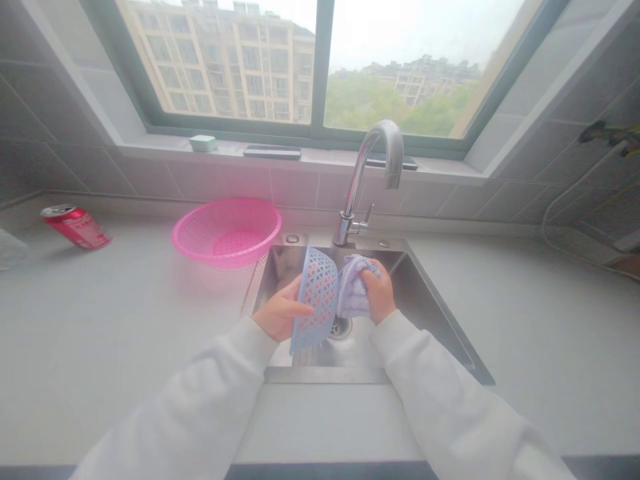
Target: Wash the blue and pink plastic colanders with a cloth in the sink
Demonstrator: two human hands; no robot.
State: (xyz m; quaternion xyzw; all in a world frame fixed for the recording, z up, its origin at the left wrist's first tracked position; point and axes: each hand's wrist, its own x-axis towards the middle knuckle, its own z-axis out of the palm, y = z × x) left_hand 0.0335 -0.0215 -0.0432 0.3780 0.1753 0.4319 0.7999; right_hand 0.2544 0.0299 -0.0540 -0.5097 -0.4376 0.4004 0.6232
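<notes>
Over the steel sink point(430, 313), my left hand point(284, 310) grips a light-blue plastic basket point(323, 293) by its rim. The basket is tipped on its side, its perforated outer wall facing right, and my left fingers are partly hidden inside it. My right hand point(381, 290) is closed around a bunched lavender cloth point(354, 287), which touches or nearly touches the basket's base. Below them shows the drain point(341, 328). No water is seen running from the chrome faucet point(367, 173) behind.
A pink perforated basket point(227, 233) stands left of the sink on the white counter point(150, 320). Farther left, a red drink can point(77, 227) leans at a tilt beside a clear plastic item point(13, 250). A green box-like item point(203, 143) sits on the windowsill.
</notes>
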